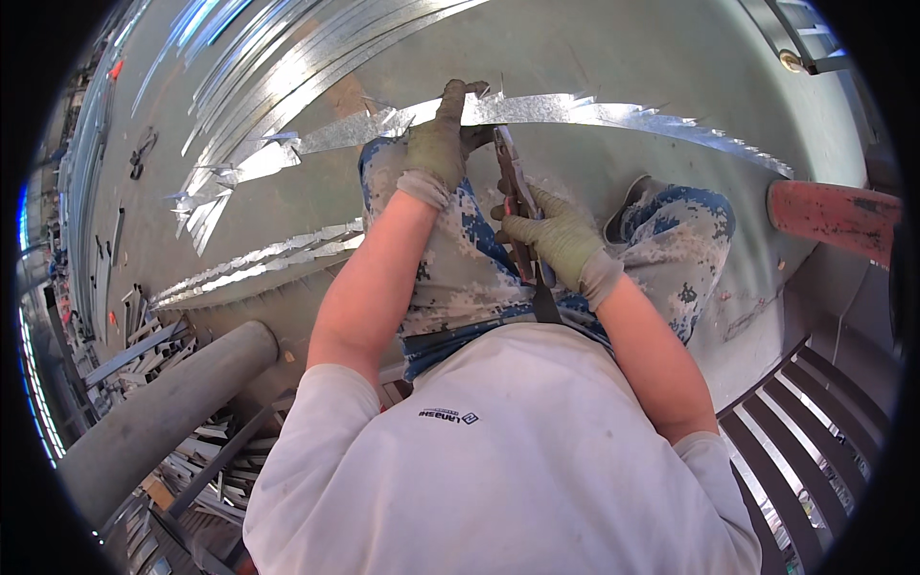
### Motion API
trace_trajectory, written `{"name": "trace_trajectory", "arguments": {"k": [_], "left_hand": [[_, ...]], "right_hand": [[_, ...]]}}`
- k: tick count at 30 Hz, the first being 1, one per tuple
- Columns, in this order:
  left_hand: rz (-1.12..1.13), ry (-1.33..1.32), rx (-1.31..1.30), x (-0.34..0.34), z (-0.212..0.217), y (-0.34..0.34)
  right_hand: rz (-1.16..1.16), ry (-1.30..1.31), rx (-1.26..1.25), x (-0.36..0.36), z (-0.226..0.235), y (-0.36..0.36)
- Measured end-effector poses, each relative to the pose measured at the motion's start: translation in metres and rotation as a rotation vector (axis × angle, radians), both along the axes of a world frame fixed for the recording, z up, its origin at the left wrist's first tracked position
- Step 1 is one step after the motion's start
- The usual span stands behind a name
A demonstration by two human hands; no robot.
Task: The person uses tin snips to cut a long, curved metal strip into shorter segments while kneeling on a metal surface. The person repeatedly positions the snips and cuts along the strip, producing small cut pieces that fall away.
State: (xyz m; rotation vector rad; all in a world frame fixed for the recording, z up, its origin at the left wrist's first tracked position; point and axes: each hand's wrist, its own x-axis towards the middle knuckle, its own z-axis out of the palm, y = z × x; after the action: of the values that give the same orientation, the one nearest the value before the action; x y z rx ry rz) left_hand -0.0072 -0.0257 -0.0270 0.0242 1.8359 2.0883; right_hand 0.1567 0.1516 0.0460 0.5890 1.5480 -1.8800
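Note:
A long shiny galvanized metal strip [546, 108] lies crosswise in front of me, with cuts and bent tabs along its edges. My left hand [436, 149], in a grey-green glove, closes round this strip left of its middle. In my right hand [556, 240], also gloved, is a pair of tin snips [515, 187], its fingers wrapped round the handles. The jaws point away from me and reach the near edge of the strip, just right of my left hand. Whether the blades are touching the metal I cannot tell.
Several long metal strips [278, 91] lie at the far left, and two cut ones [259, 264] lie nearer. A grey padded cylinder [182, 412] is at my left, a red one [829, 220] at my right. A slatted bench [800, 431] stands at lower right. Metal offcuts [158, 340] are piled left.

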Motion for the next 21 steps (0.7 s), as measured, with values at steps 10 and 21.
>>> {"name": "trace_trajectory", "arguments": {"k": [10, 21], "left_hand": [[-0.003, -0.024, 0.077, 0.004, 0.012, 0.003], [-0.024, -0.070, 0.166, 0.015, 0.033, 0.005]], "right_hand": [[0.006, 0.035, 0.084, -0.007, -0.006, -0.006], [-0.044, 0.059, 0.114, -0.006, -0.010, -0.015]]}}
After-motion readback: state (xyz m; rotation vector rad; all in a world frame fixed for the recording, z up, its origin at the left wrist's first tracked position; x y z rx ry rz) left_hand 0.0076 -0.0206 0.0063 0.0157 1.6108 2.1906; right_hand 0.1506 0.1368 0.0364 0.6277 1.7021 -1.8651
